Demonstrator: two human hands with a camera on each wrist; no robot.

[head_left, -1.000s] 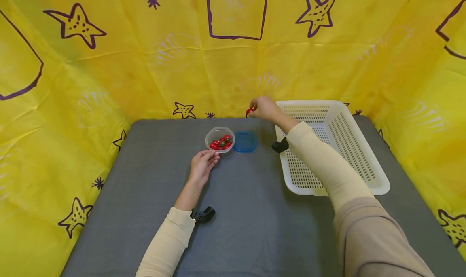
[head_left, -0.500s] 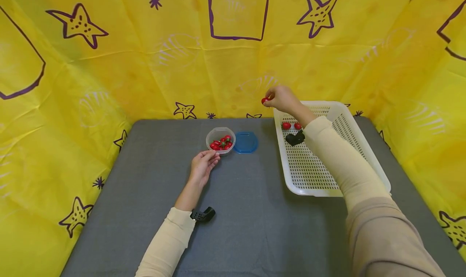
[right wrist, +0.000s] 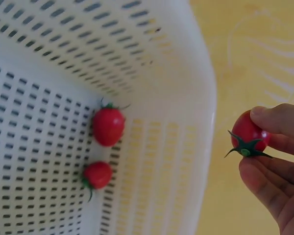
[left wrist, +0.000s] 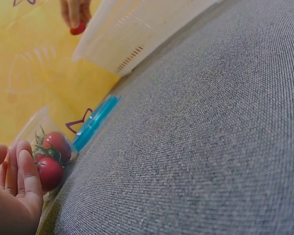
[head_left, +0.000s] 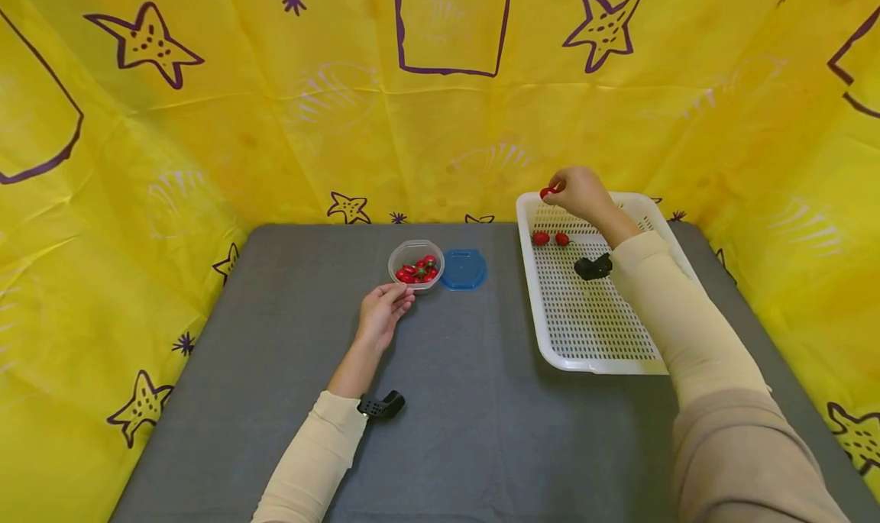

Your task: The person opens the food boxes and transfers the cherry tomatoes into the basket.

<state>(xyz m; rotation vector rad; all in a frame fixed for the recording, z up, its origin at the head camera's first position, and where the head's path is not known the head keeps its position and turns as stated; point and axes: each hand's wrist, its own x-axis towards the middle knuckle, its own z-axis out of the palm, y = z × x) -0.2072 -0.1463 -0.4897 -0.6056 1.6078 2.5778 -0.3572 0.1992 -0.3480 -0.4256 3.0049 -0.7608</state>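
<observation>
A clear plastic container [head_left: 416,244] holds several cherry tomatoes [head_left: 418,271]. My left hand [head_left: 383,313] is at its near side, fingertips by the rim; in the left wrist view its fingers [left wrist: 27,171] are fairly straight against the wall, the thumb apart. My right hand [head_left: 580,193] pinches a cherry tomato [right wrist: 250,132] by thumb and fingers, its green stem end pointing down. This hand is above the far left rim of a white perforated basket [head_left: 543,317]. Inside lie two cherry tomatoes [right wrist: 108,126], near the far left corner.
A blue lid [head_left: 464,269] lies flat on the grey table [head_left: 440,416], right beside the container. The basket stands at the right with raised walls. A yellow printed cloth [head_left: 440,141] hangs behind the table and at both sides.
My right hand has moved right with the cherry tomato, from left of the basket to above its far rim. The two tomatoes in the basket have come into sight. My left hand stays put.
</observation>
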